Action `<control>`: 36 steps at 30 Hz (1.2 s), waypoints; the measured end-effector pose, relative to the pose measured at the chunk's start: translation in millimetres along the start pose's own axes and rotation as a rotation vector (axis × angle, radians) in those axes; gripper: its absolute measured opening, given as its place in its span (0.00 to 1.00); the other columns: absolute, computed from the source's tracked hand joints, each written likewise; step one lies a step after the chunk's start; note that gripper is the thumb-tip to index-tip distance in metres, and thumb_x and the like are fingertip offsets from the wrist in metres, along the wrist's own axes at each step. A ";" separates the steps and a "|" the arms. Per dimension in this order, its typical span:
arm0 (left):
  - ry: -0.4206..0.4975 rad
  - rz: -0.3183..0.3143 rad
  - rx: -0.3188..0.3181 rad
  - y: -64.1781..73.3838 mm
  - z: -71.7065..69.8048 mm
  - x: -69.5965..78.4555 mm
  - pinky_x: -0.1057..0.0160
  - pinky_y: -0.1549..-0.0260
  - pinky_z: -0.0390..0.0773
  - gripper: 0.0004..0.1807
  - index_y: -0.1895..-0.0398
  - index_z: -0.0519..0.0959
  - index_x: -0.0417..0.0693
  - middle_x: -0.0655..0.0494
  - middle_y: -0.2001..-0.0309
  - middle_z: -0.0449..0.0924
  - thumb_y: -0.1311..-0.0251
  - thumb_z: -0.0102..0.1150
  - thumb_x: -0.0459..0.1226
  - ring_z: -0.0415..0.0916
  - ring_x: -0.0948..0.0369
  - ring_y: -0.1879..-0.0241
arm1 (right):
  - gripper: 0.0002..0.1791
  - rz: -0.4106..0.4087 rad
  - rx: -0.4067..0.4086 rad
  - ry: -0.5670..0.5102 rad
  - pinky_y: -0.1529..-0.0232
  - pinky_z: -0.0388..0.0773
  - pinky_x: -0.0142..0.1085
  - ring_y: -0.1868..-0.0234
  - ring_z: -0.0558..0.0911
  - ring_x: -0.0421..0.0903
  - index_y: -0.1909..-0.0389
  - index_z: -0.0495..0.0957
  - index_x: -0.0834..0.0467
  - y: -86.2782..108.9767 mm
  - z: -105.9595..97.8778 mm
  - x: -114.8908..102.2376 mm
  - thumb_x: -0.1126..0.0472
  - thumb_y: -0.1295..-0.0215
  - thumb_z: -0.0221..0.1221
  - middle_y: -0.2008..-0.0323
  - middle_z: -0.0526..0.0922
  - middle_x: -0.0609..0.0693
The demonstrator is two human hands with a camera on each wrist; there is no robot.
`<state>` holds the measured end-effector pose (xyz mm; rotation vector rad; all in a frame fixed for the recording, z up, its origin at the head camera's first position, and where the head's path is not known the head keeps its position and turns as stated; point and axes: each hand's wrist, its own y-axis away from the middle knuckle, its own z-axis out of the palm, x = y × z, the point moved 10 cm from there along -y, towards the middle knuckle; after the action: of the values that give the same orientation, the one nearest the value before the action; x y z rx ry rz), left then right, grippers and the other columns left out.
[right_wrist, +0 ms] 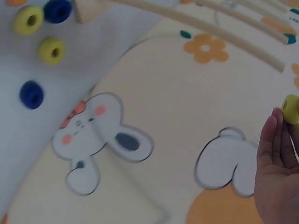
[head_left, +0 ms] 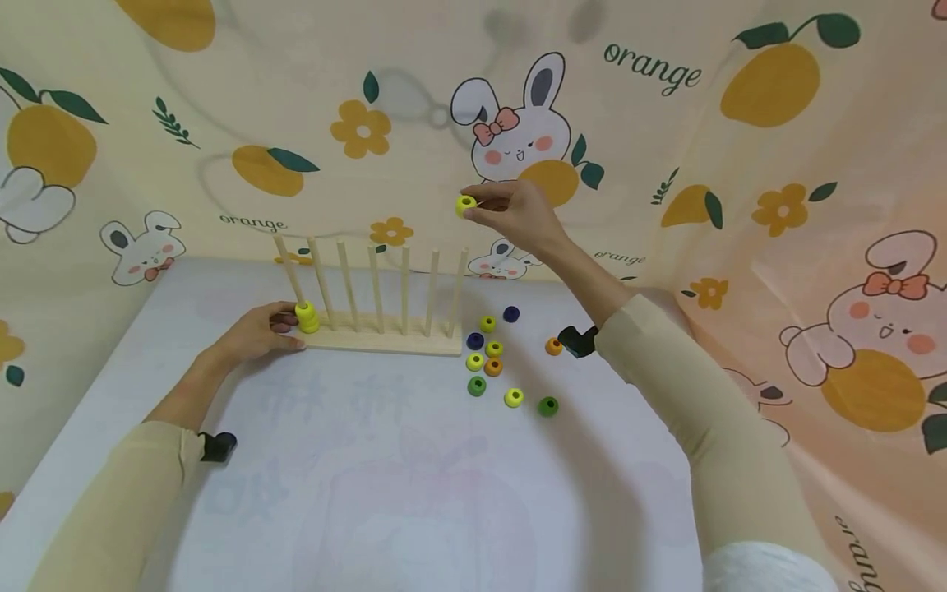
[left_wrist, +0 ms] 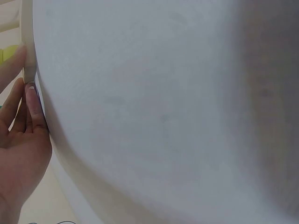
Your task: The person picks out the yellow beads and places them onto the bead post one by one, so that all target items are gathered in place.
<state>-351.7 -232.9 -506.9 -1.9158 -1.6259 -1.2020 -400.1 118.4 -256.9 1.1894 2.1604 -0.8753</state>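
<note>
Held up above the right part of the wooden peg rack [head_left: 385, 339], a yellow bead [head_left: 465, 205] is pinched between the thumb and fingers of my right hand [head_left: 524, 215]. The hole of that bead [right_wrist: 290, 108] shows in the right wrist view. My left hand [head_left: 255, 333] grips the rack's left end, thumb at the front edge and fingers behind. In the left wrist view, the hand [left_wrist: 21, 161] touches the end of the base [left_wrist: 29, 56]. Yellow beads [head_left: 307, 319] are stacked low on the leftmost peg; the other pegs are bare.
Right of the rack lie several loose beads: yellow [head_left: 514, 398], green [head_left: 548, 406], orange [head_left: 554, 346] and dark blue [head_left: 511, 314]. They rest on a white table [head_left: 370, 477]. A cloth with rabbits and oranges [head_left: 296, 99] hangs behind and at the sides.
</note>
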 end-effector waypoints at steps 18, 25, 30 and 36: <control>0.001 0.004 0.003 1.4 0.0 -2.8 0.42 0.35 0.65 0.46 0.28 0.55 0.27 0.30 0.37 0.65 0.41 0.70 0.37 0.64 0.39 0.38 | 0.18 -0.105 -0.115 -0.069 0.53 0.80 0.28 0.59 0.84 0.36 0.46 0.84 0.56 -39.0 68.5 -55.3 0.56 0.36 0.67 0.53 0.87 0.47; -0.003 -0.021 0.006 1.1 1.0 -2.7 0.43 0.34 0.65 0.45 0.27 0.55 0.28 0.31 0.36 0.65 0.41 0.70 0.36 0.64 0.39 0.37 | 0.18 -0.069 -0.150 -0.120 0.54 0.81 0.28 0.59 0.85 0.37 0.45 0.84 0.55 -51.4 90.2 -68.8 0.56 0.36 0.67 0.55 0.87 0.46; -0.006 -0.024 0.009 1.7 0.9 -1.6 0.43 0.34 0.65 0.46 0.27 0.55 0.28 0.31 0.36 0.65 0.41 0.70 0.36 0.64 0.39 0.37 | 0.18 -0.056 -0.177 -0.111 0.55 0.80 0.27 0.59 0.84 0.36 0.45 0.84 0.55 -58.5 108.1 -76.4 0.55 0.35 0.66 0.57 0.87 0.45; -0.006 -0.009 0.005 0.8 0.8 1.5 0.42 0.34 0.65 0.45 0.27 0.55 0.27 0.31 0.37 0.66 0.41 0.70 0.36 0.65 0.39 0.38 | 0.19 -0.067 -0.218 -0.120 0.56 0.80 0.26 0.59 0.83 0.36 0.45 0.83 0.56 -63.0 126.8 -89.3 0.56 0.36 0.67 0.57 0.87 0.45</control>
<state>-350.7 -231.7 -506.0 -1.9131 -1.6408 -1.1949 -395.4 -48.9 -259.8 0.9394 2.1451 -0.6985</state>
